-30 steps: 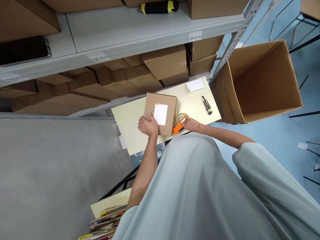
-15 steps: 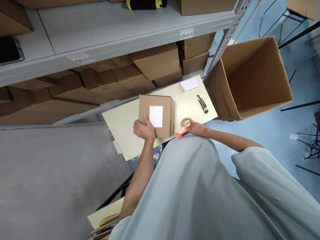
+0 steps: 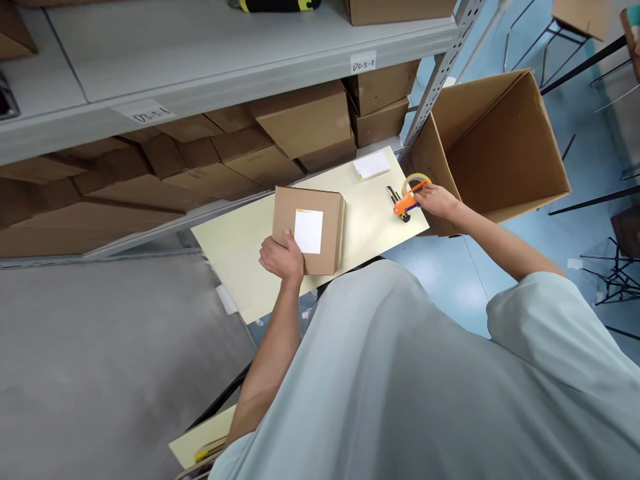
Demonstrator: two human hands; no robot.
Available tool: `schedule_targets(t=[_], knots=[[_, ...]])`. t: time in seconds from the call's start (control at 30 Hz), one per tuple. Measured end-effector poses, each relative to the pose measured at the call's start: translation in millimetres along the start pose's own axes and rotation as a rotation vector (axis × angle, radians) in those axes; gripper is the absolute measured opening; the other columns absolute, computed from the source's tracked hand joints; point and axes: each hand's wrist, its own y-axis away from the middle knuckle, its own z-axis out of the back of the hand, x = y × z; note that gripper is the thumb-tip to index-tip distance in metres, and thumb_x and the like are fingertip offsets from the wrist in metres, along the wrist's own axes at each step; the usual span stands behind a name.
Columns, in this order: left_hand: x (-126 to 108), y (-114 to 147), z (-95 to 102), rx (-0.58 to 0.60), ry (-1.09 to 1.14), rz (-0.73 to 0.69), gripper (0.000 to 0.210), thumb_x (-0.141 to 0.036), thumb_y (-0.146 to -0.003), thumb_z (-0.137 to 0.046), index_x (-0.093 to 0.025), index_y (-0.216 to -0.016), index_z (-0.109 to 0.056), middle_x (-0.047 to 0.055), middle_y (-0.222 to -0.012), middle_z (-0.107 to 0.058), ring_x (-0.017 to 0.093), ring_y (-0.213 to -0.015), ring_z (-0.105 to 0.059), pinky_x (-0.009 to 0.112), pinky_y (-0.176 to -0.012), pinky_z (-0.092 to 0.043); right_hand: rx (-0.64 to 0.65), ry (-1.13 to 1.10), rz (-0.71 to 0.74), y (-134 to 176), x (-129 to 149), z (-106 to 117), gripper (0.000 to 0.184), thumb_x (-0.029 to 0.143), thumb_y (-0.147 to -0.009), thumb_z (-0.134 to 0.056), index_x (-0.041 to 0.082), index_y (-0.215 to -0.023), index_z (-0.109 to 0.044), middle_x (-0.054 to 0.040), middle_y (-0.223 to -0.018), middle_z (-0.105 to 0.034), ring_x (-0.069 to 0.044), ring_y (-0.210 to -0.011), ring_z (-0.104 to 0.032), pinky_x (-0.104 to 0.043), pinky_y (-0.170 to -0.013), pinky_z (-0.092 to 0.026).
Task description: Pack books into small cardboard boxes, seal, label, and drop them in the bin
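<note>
My left hand [image 3: 283, 257] grips the near left edge of a small cardboard box [image 3: 330, 233], its thumb on the top face beside a white label [image 3: 309, 231]. The box rests on a pale yellow board [image 3: 240, 247]. Toward the board's right end, my right hand [image 3: 434, 199] is closed on an orange tape dispenser [image 3: 406, 202] with a roll of tape in it. Partly behind the dispenser lies a black and yellow box cutter [image 3: 393, 193]. Farther back on the board is a stack of white labels [image 3: 372, 165].
A large open cardboard box [image 3: 500, 160] stands right of the board. Behind the board runs a grey metal shelf [image 3: 225, 80], with several cardboard boxes [image 3: 300, 113] on the level below. Chair legs [image 3: 617, 267] show at the far right.
My right hand has carried the tape dispenser away from my body and to the right, up to the box cutter. My left hand stays on the small box.
</note>
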Motion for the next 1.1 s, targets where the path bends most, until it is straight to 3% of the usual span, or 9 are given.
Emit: schedule_targets(t=[0.1,0.3,0.47,0.63,0.8,0.97,1.1], knots=[[2,1,-0.2,-0.023,-0.003,-0.012,0.04,-0.052,-0.108,-0.048,-0.017,-0.119,-0.062,0.024,-0.127,-0.071,0.043,-0.129,-0.063,0.058,-0.113,-0.045,-0.009,0.109,-0.044,-46,9,14,0.041,0.009,-0.104,-0.036,-0.001,-0.131,-0.065,-0.025,-0.117,-0.08,-0.029,-0.113,-0.074,-0.044,-0.111,-0.042],[4,4,0.5,-0.043,-0.023,-0.018,0.038,-0.051,-0.107,-0.05,-0.017,-0.118,-0.062,0.023,-0.127,-0.072,0.041,-0.127,-0.065,0.056,-0.112,-0.047,0.063,0.122,-0.041,-130,29,27,0.042,0.009,-0.103,-0.04,-0.002,-0.14,-0.057,-0.0257,-0.123,-0.079,-0.028,-0.113,-0.076,-0.042,-0.112,-0.042],[4,5,0.8,-0.036,-0.039,-0.022,0.039,-0.051,-0.108,-0.049,-0.017,-0.12,-0.063,0.023,-0.129,-0.072,0.042,-0.129,-0.065,0.056,-0.113,-0.046,0.065,0.105,0.014,-171,39,34,0.035,0.005,-0.101,-0.044,-0.007,-0.132,-0.054,-0.0278,-0.119,-0.079,-0.024,-0.107,-0.075,-0.041,-0.11,-0.043],[7,5,0.8,-0.028,-0.049,-0.043,0.042,-0.053,-0.109,-0.045,-0.018,-0.12,-0.064,0.023,-0.129,-0.073,0.042,-0.128,-0.065,0.057,-0.113,-0.047,0.018,0.115,0.09,-196,51,46,0.023,0.002,-0.103,-0.041,-0.009,-0.122,-0.051,-0.0302,-0.116,-0.077,-0.02,-0.112,-0.072,-0.042,-0.118,-0.035],[7,0,3.0,0.018,-0.052,-0.067,0.041,-0.051,-0.109,-0.045,-0.017,-0.122,-0.064,0.024,-0.132,-0.071,0.041,-0.129,-0.065,0.056,-0.114,-0.045,0.043,0.106,0.066,-181,63,40,0.031,0.004,-0.1,-0.044,-0.005,-0.127,-0.057,-0.0273,-0.112,-0.08,-0.027,-0.104,-0.076,-0.046,-0.115,-0.04],[12,-18,5.4,0.124,-0.037,-0.214,0.04,-0.048,-0.109,-0.046,-0.015,-0.122,-0.064,0.024,-0.132,-0.071,0.038,-0.133,-0.062,0.058,-0.128,-0.03,0.107,0.053,0.013,-127,84,14,0.044,0.008,-0.103,-0.04,-0.01,-0.141,-0.051,-0.0302,-0.113,-0.079,-0.034,-0.102,-0.078,-0.048,-0.103,-0.046],[18,-44,10.4,0.216,-0.018,-0.342,0.036,-0.045,-0.109,-0.049,-0.017,-0.123,-0.066,0.021,-0.131,-0.071,0.037,-0.139,-0.056,0.062,-0.134,-0.016,0.119,0.048,0.067,-88,103,-4,0.038,0.007,-0.104,-0.038,-0.008,-0.134,-0.056,-0.0294,-0.11,-0.08,-0.032,-0.101,-0.078,-0.045,-0.101,-0.045]])
